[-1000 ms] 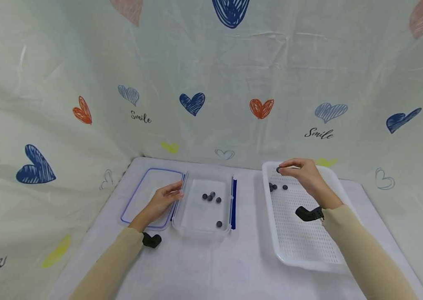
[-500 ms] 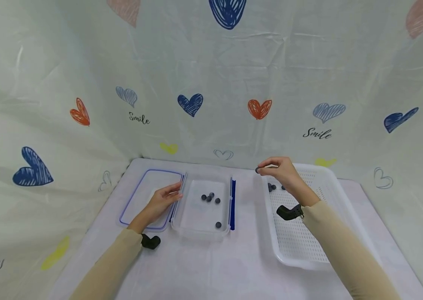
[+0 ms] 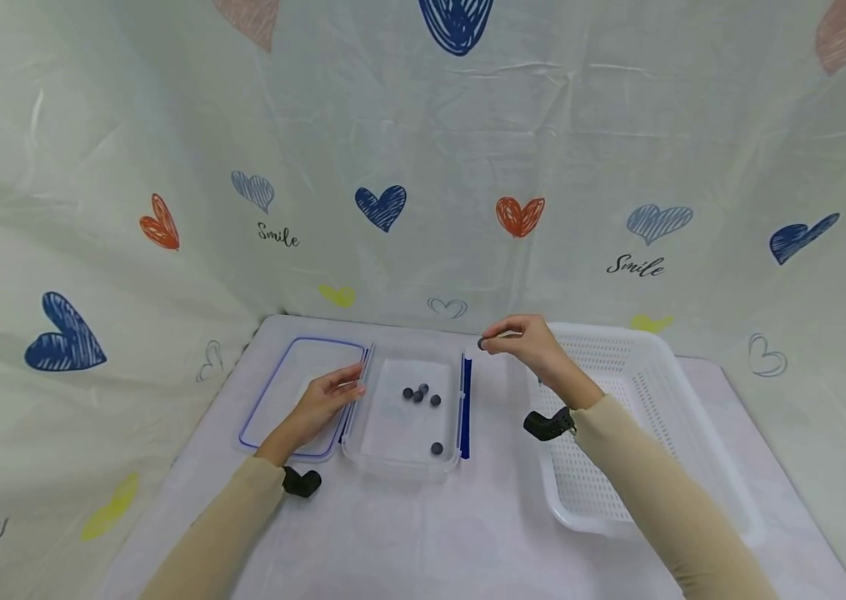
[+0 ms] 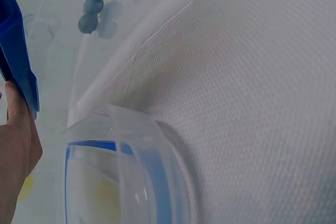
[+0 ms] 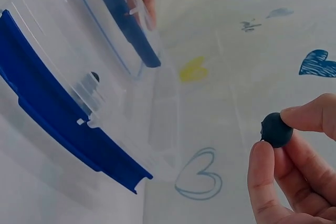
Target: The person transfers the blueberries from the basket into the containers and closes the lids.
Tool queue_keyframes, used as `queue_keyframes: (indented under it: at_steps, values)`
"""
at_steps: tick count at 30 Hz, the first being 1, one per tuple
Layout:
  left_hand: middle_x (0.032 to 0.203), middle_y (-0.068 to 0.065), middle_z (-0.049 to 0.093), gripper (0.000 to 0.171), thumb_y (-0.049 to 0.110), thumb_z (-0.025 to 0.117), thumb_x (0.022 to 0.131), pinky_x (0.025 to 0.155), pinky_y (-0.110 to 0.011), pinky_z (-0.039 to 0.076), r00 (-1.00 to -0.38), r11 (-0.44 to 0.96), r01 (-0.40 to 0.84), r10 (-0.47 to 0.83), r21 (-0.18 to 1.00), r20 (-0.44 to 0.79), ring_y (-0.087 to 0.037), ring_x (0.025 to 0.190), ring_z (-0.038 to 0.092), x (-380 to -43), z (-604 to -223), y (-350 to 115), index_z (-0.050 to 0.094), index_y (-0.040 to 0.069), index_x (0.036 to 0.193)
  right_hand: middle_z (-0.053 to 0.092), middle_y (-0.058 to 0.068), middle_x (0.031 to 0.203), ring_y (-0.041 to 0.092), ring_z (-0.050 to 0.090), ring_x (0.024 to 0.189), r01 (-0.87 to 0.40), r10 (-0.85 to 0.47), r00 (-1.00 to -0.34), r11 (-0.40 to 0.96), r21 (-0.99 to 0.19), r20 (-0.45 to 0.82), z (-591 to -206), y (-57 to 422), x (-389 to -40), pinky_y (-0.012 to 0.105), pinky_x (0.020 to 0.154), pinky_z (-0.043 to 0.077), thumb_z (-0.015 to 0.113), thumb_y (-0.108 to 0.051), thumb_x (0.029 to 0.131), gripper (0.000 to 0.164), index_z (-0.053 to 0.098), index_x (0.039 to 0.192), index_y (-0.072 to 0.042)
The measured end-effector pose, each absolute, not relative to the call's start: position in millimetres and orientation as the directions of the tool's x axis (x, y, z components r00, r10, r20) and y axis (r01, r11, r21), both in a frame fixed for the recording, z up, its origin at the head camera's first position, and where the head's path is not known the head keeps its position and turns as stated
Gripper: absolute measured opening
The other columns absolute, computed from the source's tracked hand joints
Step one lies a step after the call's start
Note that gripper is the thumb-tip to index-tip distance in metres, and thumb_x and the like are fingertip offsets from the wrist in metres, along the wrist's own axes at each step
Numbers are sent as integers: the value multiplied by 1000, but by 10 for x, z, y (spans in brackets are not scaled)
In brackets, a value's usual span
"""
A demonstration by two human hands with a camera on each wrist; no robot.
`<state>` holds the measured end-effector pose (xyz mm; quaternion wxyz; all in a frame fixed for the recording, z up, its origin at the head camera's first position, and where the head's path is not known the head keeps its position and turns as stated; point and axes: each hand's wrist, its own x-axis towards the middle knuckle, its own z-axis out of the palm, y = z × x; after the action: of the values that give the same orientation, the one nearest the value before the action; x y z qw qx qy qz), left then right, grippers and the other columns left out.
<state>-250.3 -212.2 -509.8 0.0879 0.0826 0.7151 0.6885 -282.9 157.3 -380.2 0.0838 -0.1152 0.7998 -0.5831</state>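
Note:
A clear plastic food container (image 3: 400, 465) with blue side latches stands mid-table, several blueberries (image 3: 435, 401) on its bottom. My left hand (image 3: 321, 408) touches its left side near the latch, fingers fairly straight; the left wrist view shows a finger against the blue latch (image 4: 18, 61). My right hand (image 3: 535, 346) pinches one blueberry (image 5: 277, 130) between thumb and fingertips. It is up in the air, between the container's right latch (image 3: 467, 408) and the white basket (image 3: 558, 521). The right hand and forearm cover much of that basket's left part.
The container's blue-rimmed lid (image 3: 272, 408) lies flat to the left of it, partly under my left hand. Behind the table hangs a pale curtain (image 3: 438, 250) printed with hearts. The perforated basket fills the table's right side.
My right hand has moved left with the blueberry, from over the basket to the gap beside the container. My left hand and the container have stayed in place.

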Motion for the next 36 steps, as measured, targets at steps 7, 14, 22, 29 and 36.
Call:
queue_keyframes:
  at_steps: [7,14,22,29,36]
  values:
    - [154,-21,38,58,7,66,97,97,-15,43,-973,36,6,232,999,-3,-32,135,41,-2497,-5090,-2118,41,-7,147,68,12,108,22,68,90,-80,-310,-951,285,-955,-13,-3866,1378,-2812,52,101,43,76,-4,86,17,72,100,5]
    - [154,-20,38,58,6,65,97,97,-15,43,-974,33,2,229,999,-6,-35,137,38,-2494,-5086,-2119,41,-7,147,67,11,109,22,69,92,-79,-336,-942,285,-955,-22,-3955,1215,-2789,55,102,42,77,-5,85,15,74,98,2]
    - [154,-20,38,58,7,66,97,95,-14,44,-972,18,3,237,1000,-2,-38,138,36,-2490,-5079,-2108,41,-7,147,68,8,102,20,69,87,-87,-374,-927,327,-941,-44,-4096,1072,-2756,47,97,46,78,-7,84,13,74,95,0]
    - [154,-20,38,58,7,65,97,96,-14,44,-971,19,5,239,1000,0,-36,137,38,-2491,-5086,-2107,41,-7,148,70,8,95,20,68,80,-82,-401,-914,350,-933,-70,-4160,989,-2688,41,88,52,80,-8,83,15,73,93,1]
    - [154,-20,38,58,7,66,97,96,-16,45,-971,6,9,238,1000,8,-37,137,39,-2482,-5082,-2106,41,-7,147,71,8,93,18,69,78,-70,-398,-913,373,-925,-92,-4256,931,-2673,40,85,53,81,-9,83,15,73,91,0]
